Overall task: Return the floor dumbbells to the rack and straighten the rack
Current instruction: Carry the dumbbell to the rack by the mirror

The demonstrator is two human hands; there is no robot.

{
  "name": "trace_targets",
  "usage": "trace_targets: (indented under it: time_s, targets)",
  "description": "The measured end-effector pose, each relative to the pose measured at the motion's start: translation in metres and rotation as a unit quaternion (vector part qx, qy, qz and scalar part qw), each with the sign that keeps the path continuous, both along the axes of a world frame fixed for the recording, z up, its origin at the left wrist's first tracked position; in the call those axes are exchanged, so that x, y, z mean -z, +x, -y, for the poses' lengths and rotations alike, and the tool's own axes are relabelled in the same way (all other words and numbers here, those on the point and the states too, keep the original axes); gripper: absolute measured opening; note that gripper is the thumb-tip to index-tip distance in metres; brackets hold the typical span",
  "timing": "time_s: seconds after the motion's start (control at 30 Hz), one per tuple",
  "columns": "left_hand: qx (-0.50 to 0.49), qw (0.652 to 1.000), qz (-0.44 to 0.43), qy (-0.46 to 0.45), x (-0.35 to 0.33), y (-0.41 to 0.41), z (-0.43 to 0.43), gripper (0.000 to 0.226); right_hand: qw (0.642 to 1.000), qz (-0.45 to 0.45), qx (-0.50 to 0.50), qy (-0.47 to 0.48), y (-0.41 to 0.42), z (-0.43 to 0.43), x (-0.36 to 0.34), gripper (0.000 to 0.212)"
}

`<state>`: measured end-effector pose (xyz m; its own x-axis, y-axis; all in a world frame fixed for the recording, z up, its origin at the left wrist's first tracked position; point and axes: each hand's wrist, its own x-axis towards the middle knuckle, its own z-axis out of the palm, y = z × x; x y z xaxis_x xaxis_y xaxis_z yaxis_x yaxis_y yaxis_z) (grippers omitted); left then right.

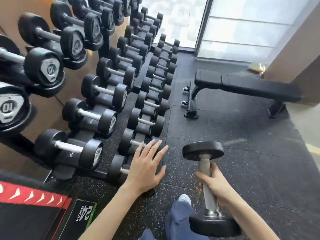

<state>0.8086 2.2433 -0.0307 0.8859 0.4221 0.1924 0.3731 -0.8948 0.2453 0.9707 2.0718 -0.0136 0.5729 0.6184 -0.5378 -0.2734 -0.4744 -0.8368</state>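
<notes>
Person holds dumbbell (203, 150) beside rack (140, 80).
Right hand (213, 181): grip closed round its handle. Left hand (147, 164): grip open, fingers spread, perhaps touching a racked dumbbell (127, 144).

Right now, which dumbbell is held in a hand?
The dumbbell gripped by its handle in the right hand; the other dumbbells lie in rows.
</notes>
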Motion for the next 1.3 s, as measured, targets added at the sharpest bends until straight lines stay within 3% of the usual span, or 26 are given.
trace_targets:
  time_s: [0.2, 0.53, 0.77, 1.03, 1.3]
  targets:
    - [-0.015, 1.000, 0.014, -0.002, -0.007, 0.117, -0.022, 0.057, 0.999, 0.037, -0.008, 0.003, 0.121, -0.038, -0.020, 0.034]
    - [-0.020, 1.000, 0.006, -0.014, -0.001, 0.243, -0.064, 0.057, 1.000, 0.009, 0.002, 0.007, 0.253, -0.082, -0.021, 0.038]
    - [-0.016, 1.000, -0.007, -0.010, 0.015, 0.321, -0.145, 0.058, 1.000, -0.013, 0.006, -0.018, 0.324, -0.150, 0.001, 0.034]
    - [-0.013, 1.000, 0.013, -0.007, -0.003, 0.421, -0.262, 0.058, 1.000, 0.026, -0.012, -0.008, 0.424, -0.272, -0.022, 0.035]
    - [-0.010, 1.000, 0.018, 0.003, 0.000, 0.486, -0.337, 0.057, 1.000, 0.009, -0.012, -0.014, 0.490, -0.342, -0.016, 0.034]
